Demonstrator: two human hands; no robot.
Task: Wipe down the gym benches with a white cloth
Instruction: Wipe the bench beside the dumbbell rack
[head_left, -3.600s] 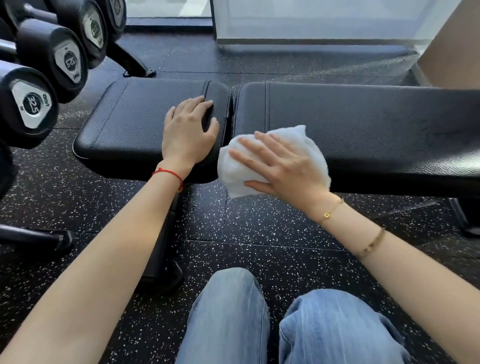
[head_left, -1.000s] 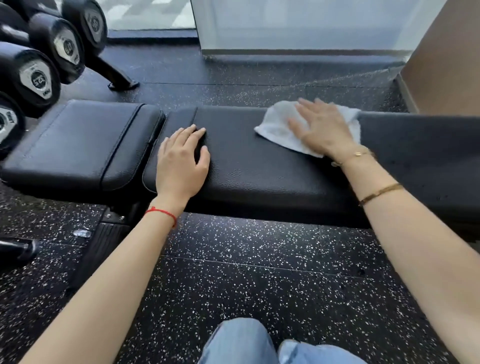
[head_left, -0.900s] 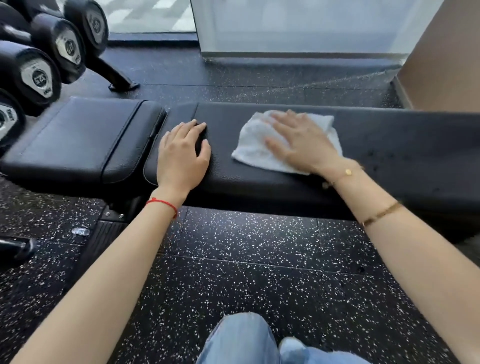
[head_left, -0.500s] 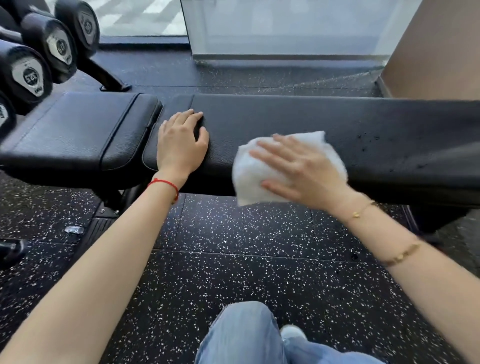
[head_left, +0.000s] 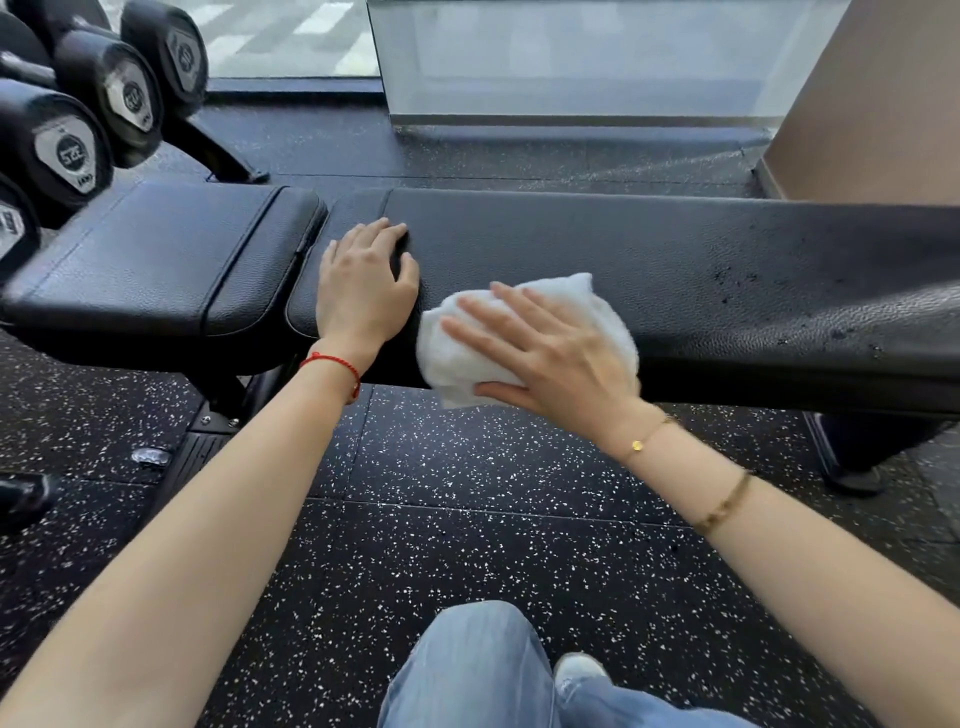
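A black padded gym bench runs across the view: a short seat pad (head_left: 156, 265) at the left and a long back pad (head_left: 675, 270) at the right. My left hand (head_left: 363, 291) rests flat on the left end of the long pad. My right hand (head_left: 545, 353) presses a white cloth (head_left: 582, 301) with straight fingers against the near edge of the long pad, its thumb under the cloth's lower edge. The cloth drapes over the pad's front side. Dark specks dot the pad's right part.
A rack of black dumbbells (head_left: 67, 150) stands at the far left, close to the seat pad. A bench foot (head_left: 852, 457) stands on the speckled rubber floor (head_left: 467, 519) at the right. My jeans-clad knees (head_left: 467, 670) are below. A glass wall and a tan panel (head_left: 872, 98) lie behind.
My right hand slid the cloth from the top of the long pad down and left to its near edge, close to my left hand. My left hand stayed in place.
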